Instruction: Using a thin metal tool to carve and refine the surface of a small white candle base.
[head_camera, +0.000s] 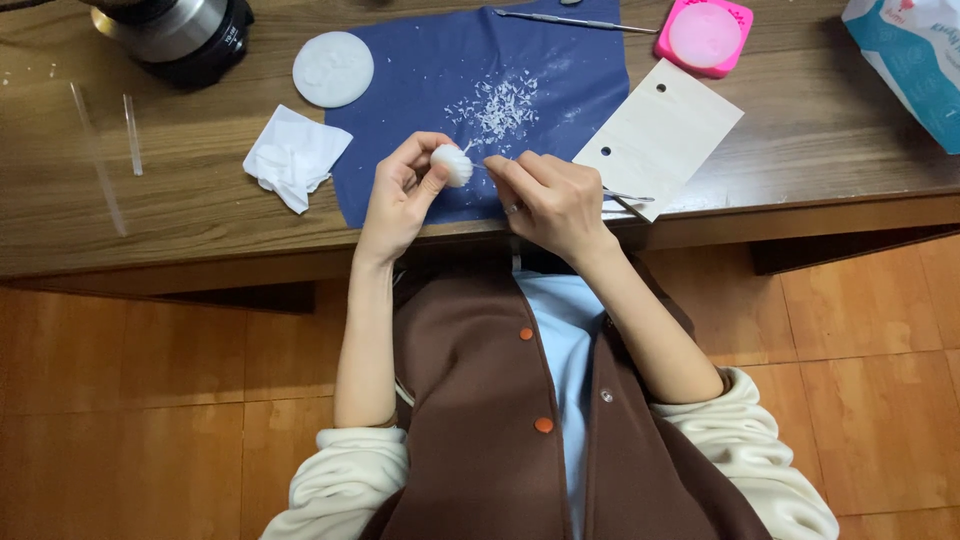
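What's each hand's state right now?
Left hand: closed on small white carved piece.
Right hand: closed on thin metal tool.

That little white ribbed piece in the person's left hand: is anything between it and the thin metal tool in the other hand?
Nothing visible. The left hand holds the white piece; the metal tool in the right hand points straight at it.

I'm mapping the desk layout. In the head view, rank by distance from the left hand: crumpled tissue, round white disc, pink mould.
From the left hand:
1. Crumpled tissue, just to its left on the desk.
2. Round white disc, further up, at the blue cloth's corner.
3. Pink mould, far across at the upper right.
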